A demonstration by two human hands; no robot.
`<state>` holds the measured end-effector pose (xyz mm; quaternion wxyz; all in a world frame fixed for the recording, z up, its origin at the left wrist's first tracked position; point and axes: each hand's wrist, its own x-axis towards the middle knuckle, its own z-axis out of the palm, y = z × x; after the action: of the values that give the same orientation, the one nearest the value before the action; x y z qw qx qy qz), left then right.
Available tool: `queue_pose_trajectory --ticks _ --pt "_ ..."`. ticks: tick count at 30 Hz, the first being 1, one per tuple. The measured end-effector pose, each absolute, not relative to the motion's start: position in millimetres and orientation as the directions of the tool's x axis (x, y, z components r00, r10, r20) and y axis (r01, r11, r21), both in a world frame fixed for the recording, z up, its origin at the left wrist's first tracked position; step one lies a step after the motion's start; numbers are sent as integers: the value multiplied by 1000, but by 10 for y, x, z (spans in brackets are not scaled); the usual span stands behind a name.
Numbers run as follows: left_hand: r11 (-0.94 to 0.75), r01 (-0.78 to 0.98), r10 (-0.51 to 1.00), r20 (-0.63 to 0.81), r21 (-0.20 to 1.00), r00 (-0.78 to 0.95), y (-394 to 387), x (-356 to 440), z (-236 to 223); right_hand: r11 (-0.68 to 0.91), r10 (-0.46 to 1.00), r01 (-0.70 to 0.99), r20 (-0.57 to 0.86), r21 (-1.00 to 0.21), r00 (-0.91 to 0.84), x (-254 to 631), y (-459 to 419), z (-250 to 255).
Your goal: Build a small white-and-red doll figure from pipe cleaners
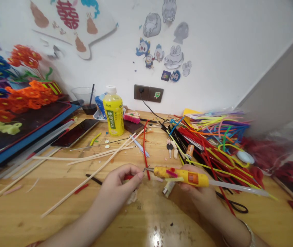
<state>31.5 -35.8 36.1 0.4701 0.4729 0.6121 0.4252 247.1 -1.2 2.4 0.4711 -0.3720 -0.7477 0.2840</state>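
My right hand (195, 192) is wrapped round a yellow hot glue gun (181, 175), held level with its nozzle pointing left. A long translucent glue stick (239, 188) sticks out of its back end. The fingertips of my left hand (126, 180) are pinched together on a small dark bent wire (145, 168), right at the nozzle tip. Whether the wire touches the nozzle I cannot tell. A bit of red (128, 177) shows between the left fingers, its form mostly hidden. A lighter (168, 188) lies on the table below the glue gun.
Red, black and mixed-colour pipe cleaners (213, 151) are heaped at the right. Wooden sticks (92, 171) cross the table at the left. Behind stand a yellow drink bottle (113, 113) and a plastic cup (87, 103); a phone (75, 133) and fuzzy orange flowers (20, 99) are farther left.
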Motion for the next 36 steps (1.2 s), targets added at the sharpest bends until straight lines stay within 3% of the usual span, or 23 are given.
queue_pose_trajectory --ticks 20,36 --pt "206 137 975 -191 969 -112 -334 309 360 561 827 378 482 -736 -289 2517 10 36" --pt "201 111 976 -190 973 -107 -337 300 361 573 819 350 514 -741 -253 2515 2 1"
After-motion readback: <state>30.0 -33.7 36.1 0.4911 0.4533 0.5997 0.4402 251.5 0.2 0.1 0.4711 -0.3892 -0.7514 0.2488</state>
